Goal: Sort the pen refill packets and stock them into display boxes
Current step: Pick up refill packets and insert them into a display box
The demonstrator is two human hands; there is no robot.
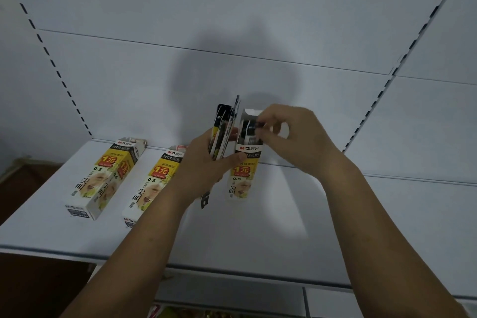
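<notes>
Three white-and-yellow display boxes stand on the white shelf point(77, 235): a left box point(103, 181), a middle box point(152, 186) and a right box point(244, 175). My left hand point(206, 165) grips a fanned bunch of black-and-yellow refill packets point(222, 131) just left of the right box, thumb pressed on that box's front. My right hand point(291, 137) pinches the top of a black refill packet point(250, 129) that stands in the open top of the right box.
The shelf's white back panel point(232, 33) rises behind the boxes, with slotted uprights point(51, 59) at left and right. A brown cardboard carton point(23, 183) sits at the far left. Colourful goods point(196, 313) show on a lower shelf.
</notes>
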